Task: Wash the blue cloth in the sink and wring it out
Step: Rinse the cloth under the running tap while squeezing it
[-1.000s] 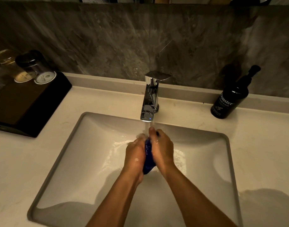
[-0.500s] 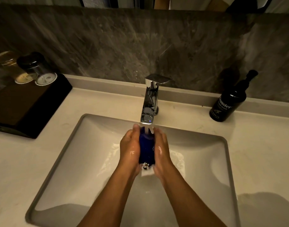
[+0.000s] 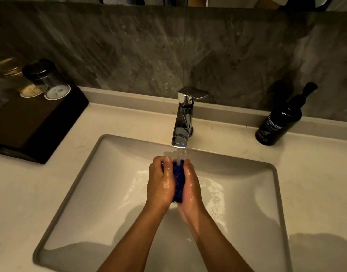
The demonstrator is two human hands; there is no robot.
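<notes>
The blue cloth (image 3: 178,181) sits bunched between the two palms, held over the sink (image 3: 109,185) directly under the stream from the chrome tap (image 3: 181,124). The left hand (image 3: 160,183) and the right hand (image 3: 191,185) are both closed on it from opposite sides, wet and pressed together, so only a narrow dark strip of fabric shows between them. This looks like the washing stage, with wringing not yet begun; to do it well, the person would likely rub the palms against each other under the flow, turn the bundle so hidden folds get rinsed, and keep it low in the basin to limit splashing. The pale bench (image 3: 41,193) around the basin looks smooth and bare near the rim. A dark hand wash bottle (image 3: 278,122) stands to the right of the tap, and a black tray (image 3: 31,124) with two upturned glasses (image 3: 49,83) lies at the left. Behind runs a grey marbled wall (image 3: 129,52), dimly and warmly lit.
</notes>
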